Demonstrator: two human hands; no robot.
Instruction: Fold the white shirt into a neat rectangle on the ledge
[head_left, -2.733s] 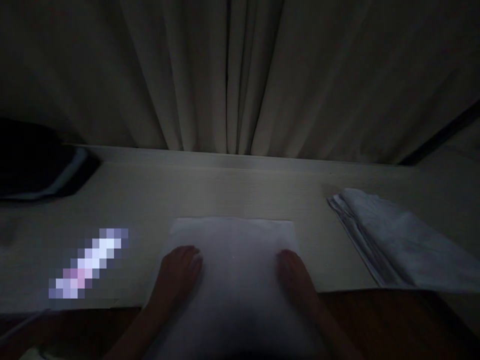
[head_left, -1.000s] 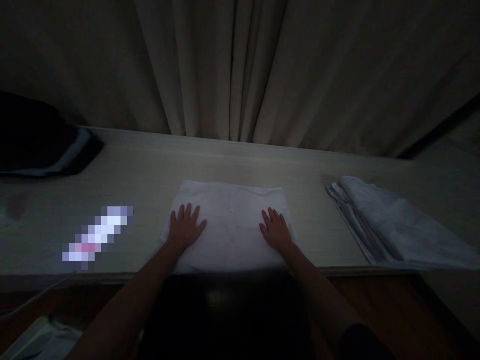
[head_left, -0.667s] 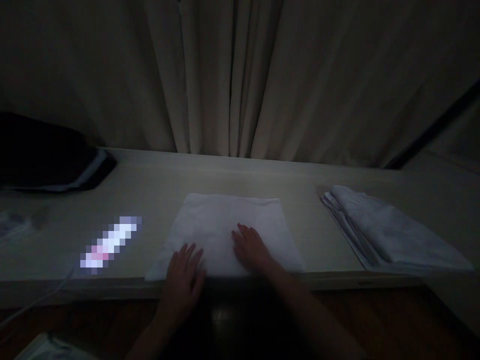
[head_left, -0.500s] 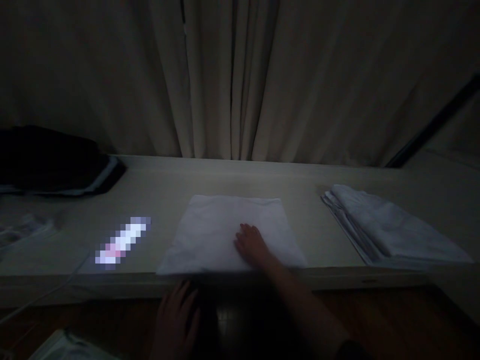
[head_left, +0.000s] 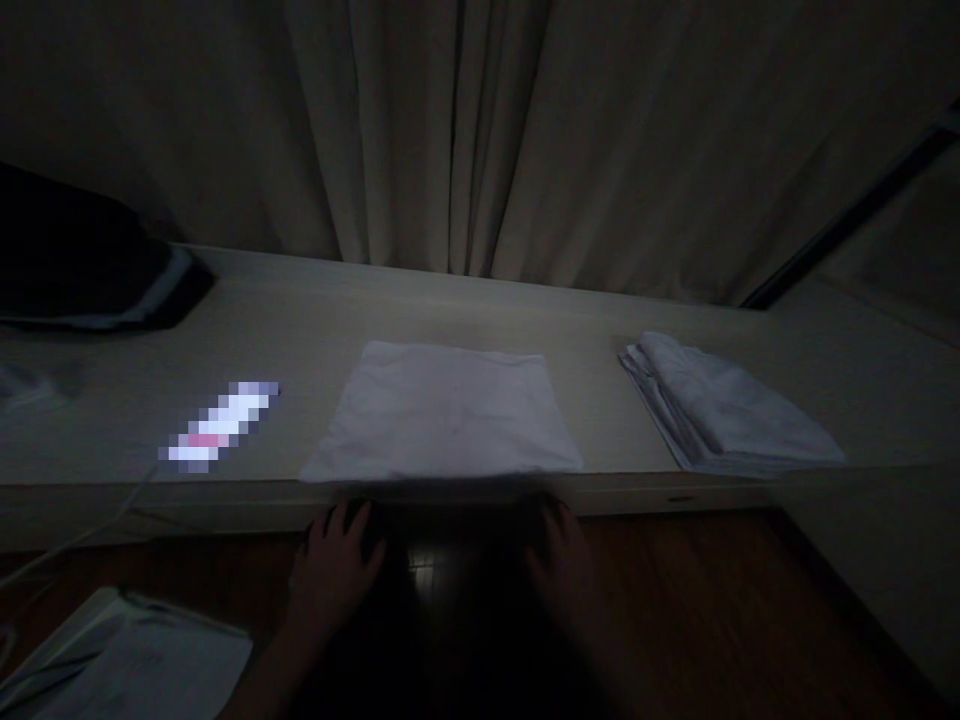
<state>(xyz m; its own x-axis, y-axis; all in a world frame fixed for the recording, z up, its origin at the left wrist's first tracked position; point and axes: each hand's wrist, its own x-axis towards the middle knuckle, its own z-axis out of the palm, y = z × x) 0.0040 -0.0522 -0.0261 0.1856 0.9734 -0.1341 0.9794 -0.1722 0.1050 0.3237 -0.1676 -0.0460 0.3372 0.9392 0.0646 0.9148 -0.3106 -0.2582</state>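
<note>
Both hands are now off the folded white cloth (head_left: 442,412), below the table edge (head_left: 660,492).
Left hand (head_left: 334,565) spread open, holding nothing; right hand (head_left: 559,562) too dark, I cannot tell; cloth flat, square, soft.

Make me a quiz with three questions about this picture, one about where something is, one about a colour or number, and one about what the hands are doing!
1. Where is the stack of folded cloths?
A. on the table's right side
B. on the floor
C. on the curtain

2. What colour is the flat cloth in the middle?
A. red
B. white
C. green

3. What are the left hand and right hand doing?
A. pressing on the flat cloth
B. lifting the stack
C. hanging below the table's front edge, holding nothing

Answers: 1 A, the stack lies on the tabletop at the right. 2 B, it looks white even in the dim light. 3 C, both hands are off the cloth, below the edge.
</note>
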